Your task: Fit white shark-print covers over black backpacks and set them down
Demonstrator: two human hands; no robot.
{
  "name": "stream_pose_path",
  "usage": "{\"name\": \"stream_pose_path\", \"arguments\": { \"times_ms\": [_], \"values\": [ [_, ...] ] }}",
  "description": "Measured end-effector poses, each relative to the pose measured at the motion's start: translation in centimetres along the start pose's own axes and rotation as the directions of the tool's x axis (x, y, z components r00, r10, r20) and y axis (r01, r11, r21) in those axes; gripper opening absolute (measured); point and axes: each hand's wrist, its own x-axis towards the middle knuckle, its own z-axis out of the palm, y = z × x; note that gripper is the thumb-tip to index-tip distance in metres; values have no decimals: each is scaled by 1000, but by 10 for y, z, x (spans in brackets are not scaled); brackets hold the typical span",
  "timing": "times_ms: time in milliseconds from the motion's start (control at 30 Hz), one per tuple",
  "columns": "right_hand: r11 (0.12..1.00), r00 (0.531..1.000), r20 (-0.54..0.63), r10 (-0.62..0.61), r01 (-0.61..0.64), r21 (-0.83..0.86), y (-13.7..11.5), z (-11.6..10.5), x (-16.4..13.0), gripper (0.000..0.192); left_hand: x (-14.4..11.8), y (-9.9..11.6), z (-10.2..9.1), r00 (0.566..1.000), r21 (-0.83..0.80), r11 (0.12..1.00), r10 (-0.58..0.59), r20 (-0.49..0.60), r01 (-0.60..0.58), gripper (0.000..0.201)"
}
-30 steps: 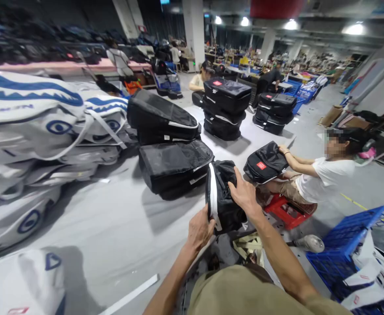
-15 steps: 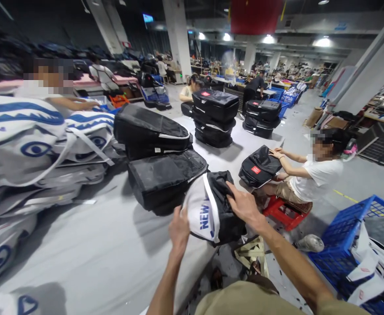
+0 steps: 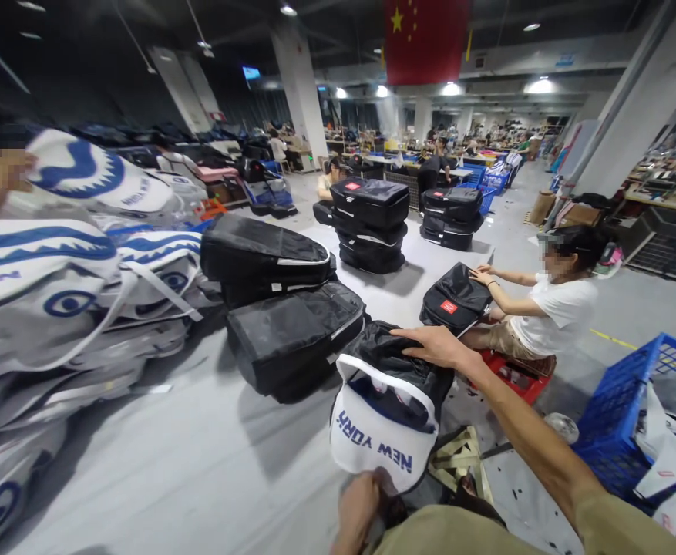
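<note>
The left hand pinches the near edge of a black-and-white bag lying on the grey floor in front of the person. The right hand lies spread flat on its far black end, just right of stacked black bags.

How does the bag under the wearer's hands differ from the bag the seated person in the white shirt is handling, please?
The wearer's bag shows a white panel printed NEW YORK in blue; the seated person's bag is all black with a small red label. The wearer's bag has the left hand at its near edge and the right hand flat on top; the other leans tilted against the seated person's knees. Both have black fabric bodies.
</note>
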Motion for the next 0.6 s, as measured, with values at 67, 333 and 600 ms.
{"name": "stream_pose_path", "arguments": {
  "times_ms": [67,333,600],
  "values": [
    [997,991,-132,2,-12,-76,-19,8,0,56,-7,2,-32,998,107,992,62,1,-62,32],
    [974,946,-324,34,-104,-202,-74,95,-30,103,71,67,-144,839,330,774,526,138,-540,87],
    [939,844,-533,63,-232,-255,-1,90,-102,60,78,102,-70,793,371,707,585,172,-602,34]
  ]
}}
